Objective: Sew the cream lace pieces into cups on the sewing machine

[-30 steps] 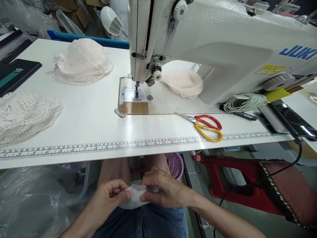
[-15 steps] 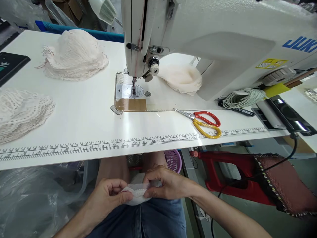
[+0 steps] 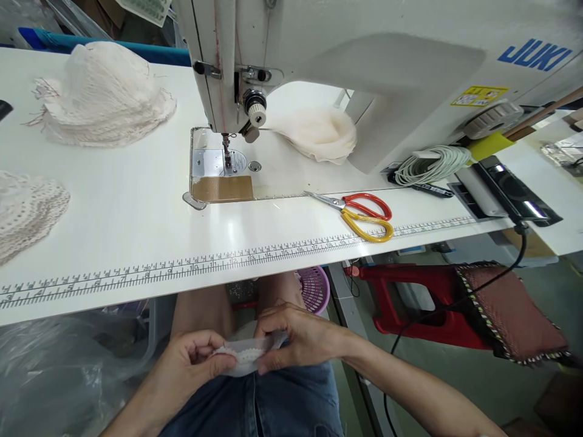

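In front of the table, still pinching the left end of the lace-trimmed fabric between thumb and fingers of the left hand — the right end likewise in the right hand. Gripping as before, despite a rightward-swung view — so apparently not yet finished.

Sewing machine takes up the far right of the bench, one fabric pile far left, another nearer left. Scissors lie in front of the machine, coiled cord right of them. Below the near edge, fabric piece between the hands, basket just beyond, stool off right.
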Demonstrator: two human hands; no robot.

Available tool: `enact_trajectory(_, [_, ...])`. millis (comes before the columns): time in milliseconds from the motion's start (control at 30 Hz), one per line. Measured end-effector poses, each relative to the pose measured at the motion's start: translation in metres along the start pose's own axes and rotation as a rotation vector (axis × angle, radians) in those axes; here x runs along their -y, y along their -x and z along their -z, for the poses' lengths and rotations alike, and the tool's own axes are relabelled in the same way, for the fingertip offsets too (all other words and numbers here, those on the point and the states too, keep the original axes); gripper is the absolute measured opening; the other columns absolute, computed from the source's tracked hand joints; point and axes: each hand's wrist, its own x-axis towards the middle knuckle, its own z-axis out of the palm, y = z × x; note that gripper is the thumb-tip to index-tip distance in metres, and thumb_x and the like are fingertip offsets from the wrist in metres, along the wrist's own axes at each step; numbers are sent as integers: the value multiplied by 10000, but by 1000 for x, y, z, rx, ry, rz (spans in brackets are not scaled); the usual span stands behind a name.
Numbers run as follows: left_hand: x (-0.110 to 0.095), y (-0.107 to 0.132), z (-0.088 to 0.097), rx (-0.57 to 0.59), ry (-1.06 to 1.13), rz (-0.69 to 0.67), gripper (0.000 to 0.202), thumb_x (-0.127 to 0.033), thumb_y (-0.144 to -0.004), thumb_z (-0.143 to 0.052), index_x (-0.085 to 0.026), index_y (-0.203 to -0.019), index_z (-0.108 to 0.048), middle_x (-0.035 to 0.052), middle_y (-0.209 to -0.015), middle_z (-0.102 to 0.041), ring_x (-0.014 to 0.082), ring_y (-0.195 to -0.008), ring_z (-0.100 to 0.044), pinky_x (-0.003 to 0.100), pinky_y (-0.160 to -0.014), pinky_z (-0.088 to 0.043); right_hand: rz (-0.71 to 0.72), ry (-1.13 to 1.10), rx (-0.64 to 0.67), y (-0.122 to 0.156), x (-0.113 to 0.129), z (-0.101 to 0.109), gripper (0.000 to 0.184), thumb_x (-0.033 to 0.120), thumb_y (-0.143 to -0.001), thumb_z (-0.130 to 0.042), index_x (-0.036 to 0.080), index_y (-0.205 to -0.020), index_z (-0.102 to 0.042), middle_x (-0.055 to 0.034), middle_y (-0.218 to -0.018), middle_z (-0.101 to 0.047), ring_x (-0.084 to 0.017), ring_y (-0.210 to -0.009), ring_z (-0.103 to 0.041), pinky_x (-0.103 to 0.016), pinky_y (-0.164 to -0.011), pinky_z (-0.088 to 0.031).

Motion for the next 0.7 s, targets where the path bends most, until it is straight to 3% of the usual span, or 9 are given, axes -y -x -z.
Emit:
enact_trajectory(267, [2, 4, 2, -27, -71, -21, 343, -483, -650, -730, -146, -655, -667, -5, -567, -616, 111, -529, -479, 187, -508, -339, -2, -160, 38, 0, -2, 0, 181, 319, -803, -643, 142, -841, -640, 8, -781, -582, -104, -703, -550, -191, -622, -444])
enact_trajectory(433, [2, 4, 4, 52, -29, -46, 313, -439, -693, -714, -159, -632, -588, -9, -648, -642, 116, -601, -510, 181, -565, -376, -44, -251, 11, 3, 0, 1, 101, 215, -769, -666, 133, -827, -651, 1, -781, -595, -108, -725, -563, -189, -652, -454])
enact_trajectory(600, [-4, 3, -7, 101, -108, -54, 286, -393, -692, -722, -176, -867, -657, -15, -675, -660, 117, -594, -526, 182, -563, -360, -32, -183, 27, 2, 2, 0, 120, 219, -793, -648, 129, -872, -655, -5, -779, -610, -103, -703, -572, -187, -643, -455])
enact_trajectory(700, [-6, 1, -12, 106, -163, -82, 223, -372, -710, -696, -161, -783, -692, -2, -674, -664, 129, -610, -537, 186, -569, -360, -11, -95, 29, 2, 4, 1, 119, 217, -802, -644, 124, -875, -653, -2, -755, -607, -99, -681, -569, -181, -628, -444])
